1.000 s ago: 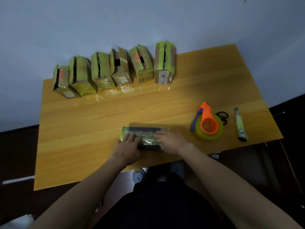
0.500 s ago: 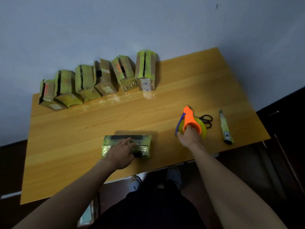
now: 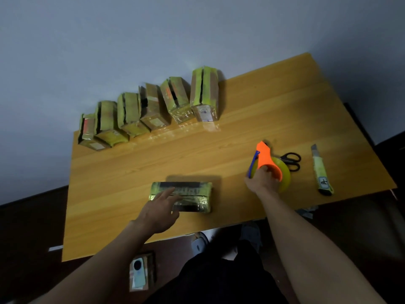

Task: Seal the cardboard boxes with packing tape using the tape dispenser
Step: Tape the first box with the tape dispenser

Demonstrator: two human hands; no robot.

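Note:
A small cardboard box [image 3: 192, 195] wrapped in yellow-green tape lies flat near the table's front edge. My left hand [image 3: 158, 210] rests on its left part with straight fingers. To the right, my right hand [image 3: 262, 181] grips the orange tape dispenser [image 3: 266, 160] that holds a yellow tape roll [image 3: 283, 174]; the dispenser stands on the table, apart from the box.
Several taped boxes [image 3: 153, 108] stand in a row along the wall at the back of the wooden table [image 3: 252, 132]. Black scissors [image 3: 290, 160] and a utility knife [image 3: 320, 172] lie right of the dispenser. A phone on a box [image 3: 140, 274] sits below the table edge.
My right hand left the box, moved right and took hold of the tape dispenser. My left hand stayed on the box. The camera view shifted.

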